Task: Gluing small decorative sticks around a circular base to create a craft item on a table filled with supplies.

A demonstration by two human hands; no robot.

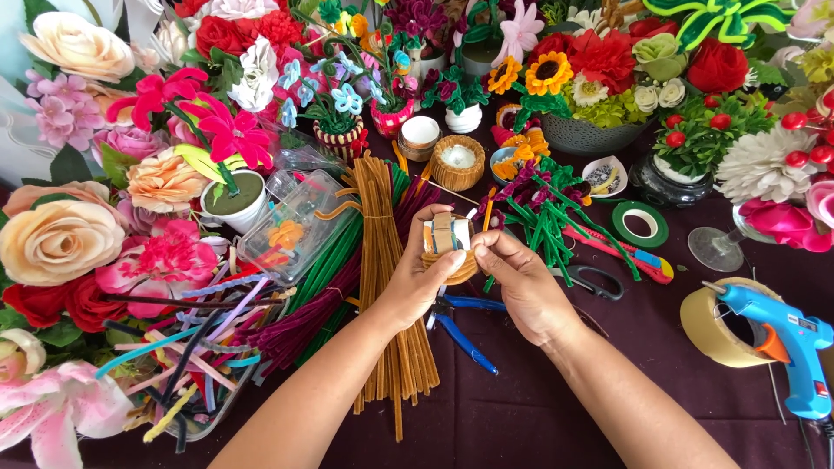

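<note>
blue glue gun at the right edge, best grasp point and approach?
Probably the glue gun's handle, the long blue part running toward the lower right. Come from above and the left: it looks to be leaning on the tape roll with its orange nozzle toward that roll, and its cord trails off the lower right. Both hands are busy mid-table.

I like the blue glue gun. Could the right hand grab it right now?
Probably not straight away. The right hand has its fingers on the little brown cup that the left hand holds. The blue glue gun lies off to its right, with bare tablecloth between, so nothing blocks it.
</note>
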